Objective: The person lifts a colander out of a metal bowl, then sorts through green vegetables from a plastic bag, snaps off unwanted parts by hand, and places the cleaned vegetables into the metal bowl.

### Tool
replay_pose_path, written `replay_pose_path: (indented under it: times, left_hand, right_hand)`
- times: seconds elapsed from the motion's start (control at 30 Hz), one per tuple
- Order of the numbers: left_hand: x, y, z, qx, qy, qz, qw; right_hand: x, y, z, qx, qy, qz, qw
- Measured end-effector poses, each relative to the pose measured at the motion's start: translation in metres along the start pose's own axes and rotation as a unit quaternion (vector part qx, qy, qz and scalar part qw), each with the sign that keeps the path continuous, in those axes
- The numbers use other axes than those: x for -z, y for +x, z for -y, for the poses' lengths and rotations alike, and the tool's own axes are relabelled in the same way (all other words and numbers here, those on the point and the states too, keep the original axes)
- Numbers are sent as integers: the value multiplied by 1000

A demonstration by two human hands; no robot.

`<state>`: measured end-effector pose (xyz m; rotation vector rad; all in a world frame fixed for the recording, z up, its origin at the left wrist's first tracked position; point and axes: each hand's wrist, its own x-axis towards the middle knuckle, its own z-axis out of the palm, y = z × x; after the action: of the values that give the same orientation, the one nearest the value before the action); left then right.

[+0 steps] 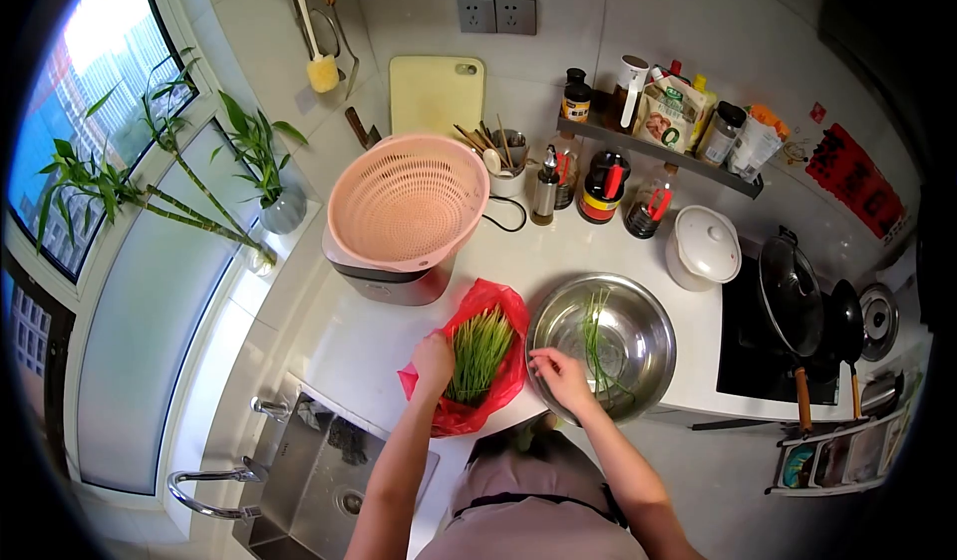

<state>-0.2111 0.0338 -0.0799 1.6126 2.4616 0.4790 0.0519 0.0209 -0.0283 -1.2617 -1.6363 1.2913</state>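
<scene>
1. Most of the greens (480,356) sit in the bag (510,392), just beside the left hand (432,363) on its right; by the look of it, this larger share is what is left to handle.
2. A few loose stalks (592,346) lie in the bowl (653,361), just beyond the right hand (562,376), so the work seems at an early stage.
3. The left hand is curled into a fist and looks closed on the near-left edge of the bag.
4. The right hand is over the bowl's left rim, fingers loosely bent. No stalk shows between its fingertips; whether they pinch anything, I cannot tell.
5. The bag's mouth is open, and the greens stand packed inside it, between the two hands.
6. The bowl is wide and shiny; its loose stalks run in a thin strand across the middle, apart from the right hand.
7. Beyond the left hand, the colander (407,201) rests tilted on a box (404,289).
8. Further off past the right hand, the pot (702,261) has its lid on, hiding any contents.
9. Beyond both hands, a cup (508,183) holds upright sticks.
</scene>
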Motion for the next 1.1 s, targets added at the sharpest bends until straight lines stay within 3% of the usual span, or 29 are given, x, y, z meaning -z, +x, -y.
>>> replay_pose_path:
  times: [0.23,0.3,0.33,0.4,0.43,0.5,0.6,0.67,0.83,0.93,1.0,1.03,1.1]
  left_hand:
    - [-3,0,3,-19,-14,45,999]
    - [18,-12,-2,-12,-151,19,988]
    - [31,-17,-5,-11,-151,18,988]
    - [60,-22,-14,16,-370,99,923]
    - [74,-25,-21,16,-370,100,923]
    - [101,-30,-37,2,-497,143,856]
    - [130,-32,-55,-57,-514,140,844]
    - [143,-32,-62,-63,-514,156,841]
    - [169,-35,-83,-70,-522,204,825]
    - [162,-34,-86,-106,-515,182,831]
    - [157,-36,-87,-86,-585,206,780]
    - [154,-38,-85,-87,-585,207,779]
    - [149,-48,-79,-60,-598,319,733]
  right_hand:
    - [7,-17,0,-30,11,16,999]
    - [14,-18,3,-30,2,12,999]
    - [16,-18,5,-36,8,9,999]
    - [18,-17,17,-43,15,6,999]
    - [16,-15,30,-39,29,8,999]
    - [10,-11,48,-37,43,10,998]
    - [-7,-2,75,14,92,34,995]
    - [-14,2,101,134,22,13,991]
    - [-26,7,112,141,48,33,988]
    - [-25,7,108,83,78,34,993]
    - [-20,10,111,35,235,19,971]
    - [-13,9,119,13,242,10,970]
    - [-3,15,120,15,267,-7,963]
